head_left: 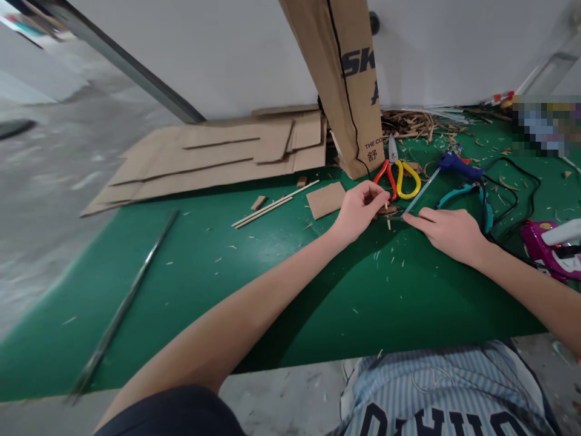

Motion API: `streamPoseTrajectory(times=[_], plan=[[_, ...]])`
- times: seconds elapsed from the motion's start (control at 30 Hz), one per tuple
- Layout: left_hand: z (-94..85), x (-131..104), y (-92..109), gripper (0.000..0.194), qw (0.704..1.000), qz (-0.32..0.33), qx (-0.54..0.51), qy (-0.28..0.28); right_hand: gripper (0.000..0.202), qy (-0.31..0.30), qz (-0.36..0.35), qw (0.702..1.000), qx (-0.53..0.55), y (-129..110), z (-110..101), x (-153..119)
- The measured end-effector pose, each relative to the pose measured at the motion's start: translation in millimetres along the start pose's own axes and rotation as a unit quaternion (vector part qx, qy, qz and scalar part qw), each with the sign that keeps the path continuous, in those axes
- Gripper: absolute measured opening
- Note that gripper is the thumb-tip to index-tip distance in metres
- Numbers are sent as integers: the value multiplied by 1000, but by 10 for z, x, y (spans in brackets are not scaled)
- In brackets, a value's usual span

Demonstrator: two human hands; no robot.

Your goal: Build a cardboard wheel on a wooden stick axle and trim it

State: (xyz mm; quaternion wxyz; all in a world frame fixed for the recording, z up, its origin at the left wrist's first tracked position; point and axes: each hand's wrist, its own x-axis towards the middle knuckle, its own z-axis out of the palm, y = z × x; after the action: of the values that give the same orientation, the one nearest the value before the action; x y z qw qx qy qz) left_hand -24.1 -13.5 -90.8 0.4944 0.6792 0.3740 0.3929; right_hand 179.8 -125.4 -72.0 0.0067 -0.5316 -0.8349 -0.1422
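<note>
My left hand (361, 209) is closed in a pinch on a thin wooden stick (388, 224), whose pale end shows below the fingertips. Right beside these fingertips lies a small brown bundle or coil (387, 211), partly hidden. My right hand (447, 233) rests low over the table, fingers bent together and the index finger pointing at the stick. A thin dark sliver (396, 218) runs from that fingertip to the stick; its kind is unclear. Just beyond the hands are scissors (399, 175) with one red and one yellow handle. A blue glue gun (458, 166) with a long translucent glue stick (423, 189) lies near my right hand.
Teal pliers (486, 209) and black cables lie to the right, with a magenta device (542, 245) farther out. Cardboard sheets (218, 157), a tall cardboard piece (356, 91), a cardboard square (325, 200) and wooden sticks (263, 212) occupy the back and left. Brown scraps (411, 124) are heaped behind.
</note>
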Motion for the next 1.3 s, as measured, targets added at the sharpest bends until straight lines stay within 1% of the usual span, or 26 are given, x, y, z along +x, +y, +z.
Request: streamPoseTrajectory(times=[0.1, 0.17, 0.27, 0.33, 0.43, 0.53, 0.63, 0.7, 0.77, 0.87, 0.93, 1.0, 1.07, 1.2, 1.3], plan=[[3, 0, 8, 13, 1000, -10, 1, 1, 48, -26, -29, 999, 24, 28, -22, -6], [1, -5, 18, 13, 1000, -11, 4, -1, 48, -26, -38, 999, 25, 35, -25, -20], [-2, -9, 20, 13, 1000, 4, 8, -2, 52, -1, -16, 1000, 2, 8, -18, -27], [-2, -4, 10, 12, 1000, 10, 11, -1, 53, 3, 1, 1000, -10, -20, -20, -15], [0, 8, -4, 12, 1000, 1, 14, 1, 50, -20, 3, 1000, -3, -37, -42, 7], [2, 10, 7, 13, 1000, -5, 21, -1, 48, -40, -19, 999, 14, -26, -52, -1], [3, 3, 33, 12, 1000, -1, 25, 4, 50, -21, -22, 1000, 5, -29, -25, -32], [6, 2, 42, 12, 1000, 3, 23, 5, 52, 3, -9, 1000, -9, -46, -4, -41], [11, 11, 37, 11, 1000, 4, 20, 3, 52, 14, 5, 1000, -19, -66, 1, -33], [20, 35, 8, 12, 1000, 1, 15, 5, 52, -7, 10, 1000, -19, -74, -34, -2], [25, 48, -11, 12, 1000, -3, 13, 6, 50, -33, -6, 999, -5, -62, -65, 10], [27, 53, -22, 11, 1000, -4, 14, 6, 49, -46, -21, 999, 7, -48, -78, 5], [26, 50, -24, 11, 1000, -3, 13, 6, 49, -35, -20, 999, 5, -44, -66, -8], [21, 44, -26, 12, 1000, 4, 12, 2, 50, 9, 10, 1000, -10, -62, -13, -9], [18, 45, -32, 13, 1000, -1, 14, 5, 49, 5, 14, 1000, 3, -53, -4, 17]])
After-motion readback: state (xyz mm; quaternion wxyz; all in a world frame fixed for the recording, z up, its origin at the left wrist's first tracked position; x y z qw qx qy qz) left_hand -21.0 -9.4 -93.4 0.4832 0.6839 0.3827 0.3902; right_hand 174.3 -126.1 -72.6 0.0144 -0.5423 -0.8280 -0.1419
